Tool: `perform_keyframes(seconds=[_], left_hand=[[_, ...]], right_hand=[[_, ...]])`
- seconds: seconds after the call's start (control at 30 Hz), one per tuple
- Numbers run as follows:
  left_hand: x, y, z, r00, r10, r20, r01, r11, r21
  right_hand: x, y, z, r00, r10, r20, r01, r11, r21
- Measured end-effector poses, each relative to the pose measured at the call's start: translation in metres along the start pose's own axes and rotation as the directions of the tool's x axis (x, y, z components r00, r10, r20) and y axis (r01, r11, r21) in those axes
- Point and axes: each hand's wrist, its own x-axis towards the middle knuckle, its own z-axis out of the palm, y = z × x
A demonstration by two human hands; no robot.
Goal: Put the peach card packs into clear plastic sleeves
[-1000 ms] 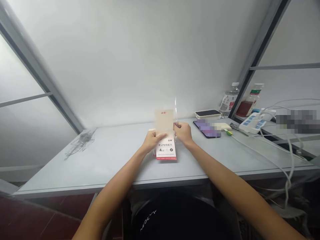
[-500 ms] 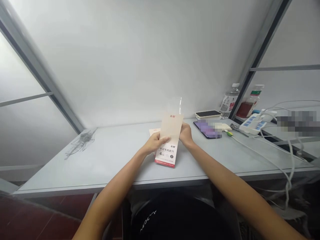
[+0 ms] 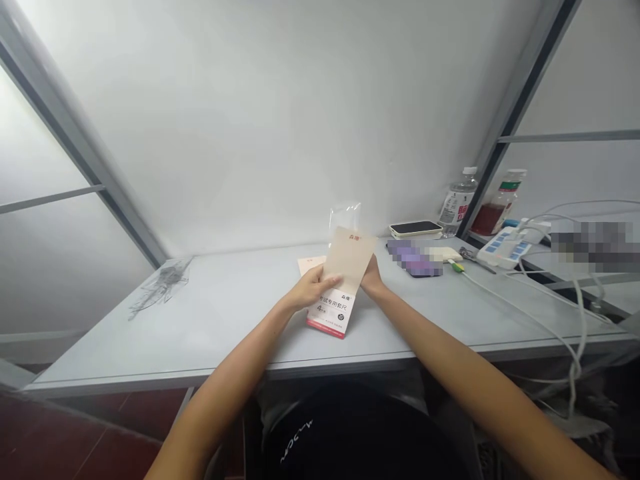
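A cream ruler-set packet (image 3: 349,260) with a red bottom edge and Chinese print stands tilted over the desk's front half, folded or creased across its middle. My left hand (image 3: 316,285) is closed on its left side, the thumb lying across the front. At the right edge is my right hand (image 3: 371,275), its fingers hidden behind the upper panel; what exactly they pinch cannot be seen. A clear plastic sleeve (image 3: 345,217) sticks up behind the panel. Partly covered by my left hand, a second cream card (image 3: 311,264) shows behind.
On the right of the grey desk (image 3: 240,307) are a phone (image 3: 416,229), a purple blurred item (image 3: 413,259), a white block with a cable (image 3: 445,254), a power strip (image 3: 506,247) and two bottles (image 3: 459,203). Black scribbles (image 3: 165,283) mark the left side.
The packet's upper panel has tipped to the right and bends more against the lower part. More of the clear sleeve shows behind it. Both hands stay almost in place.
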Motion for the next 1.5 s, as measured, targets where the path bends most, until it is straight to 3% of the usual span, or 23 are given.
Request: perform_keyframes(seconds=[0.2,0.27,0.33,0.43,0.57,0.77,0.87,1.1,1.2,1.4,1.5], left_hand=[[0.001,-0.002,-0.003,0.996,0.034,-0.086,-0.029,0.998,0.055],[0.004,-0.004,-0.006,0.985,0.049,-0.167,-0.04,0.998,0.053],[0.006,-0.005,-0.011,0.954,0.079,-0.291,-0.07,0.997,0.04],[0.009,-0.007,-0.019,0.877,0.134,-0.462,-0.128,0.991,0.043],[0.011,-0.011,-0.027,0.741,0.207,-0.639,-0.201,0.976,0.082],[0.012,-0.018,-0.033,0.531,0.268,-0.804,-0.298,0.947,0.118],[0.011,-0.017,-0.036,0.474,0.29,-0.831,-0.32,0.936,0.145],[0.007,-0.009,-0.036,0.427,0.331,-0.842,-0.359,0.916,0.178],[0.005,-0.006,-0.03,0.442,0.354,-0.824,-0.351,0.914,0.204],[0.004,-0.005,-0.021,0.534,0.355,-0.767,-0.335,0.922,0.194],[0.006,-0.007,-0.021,0.63,0.333,-0.701,-0.364,0.925,0.113]], right_hand=[[-0.001,-0.003,0.001,0.999,-0.027,-0.028,0.029,0.997,0.069],[-0.003,-0.012,0.001,1.0,-0.026,-0.011,0.027,0.993,0.111],[-0.004,-0.022,0.002,0.998,0.051,0.02,-0.054,0.97,0.236],[-0.006,-0.033,0.003,0.977,0.157,0.141,-0.203,0.881,0.428],[-0.008,-0.04,0.003,0.926,0.182,0.33,-0.352,0.73,0.586],[-0.01,-0.041,0.001,0.87,0.125,0.477,-0.464,0.531,0.709],[-0.01,-0.042,0.001,0.856,0.124,0.502,-0.491,0.498,0.715],[-0.012,-0.044,0.002,0.83,0.094,0.55,-0.518,0.494,0.698],[-0.014,-0.045,0.004,0.836,0.086,0.542,-0.504,0.513,0.695],[-0.018,-0.038,0.016,0.864,0.144,0.483,-0.467,0.589,0.659],[-0.017,-0.034,0.02,0.89,0.19,0.414,-0.437,0.614,0.657]])
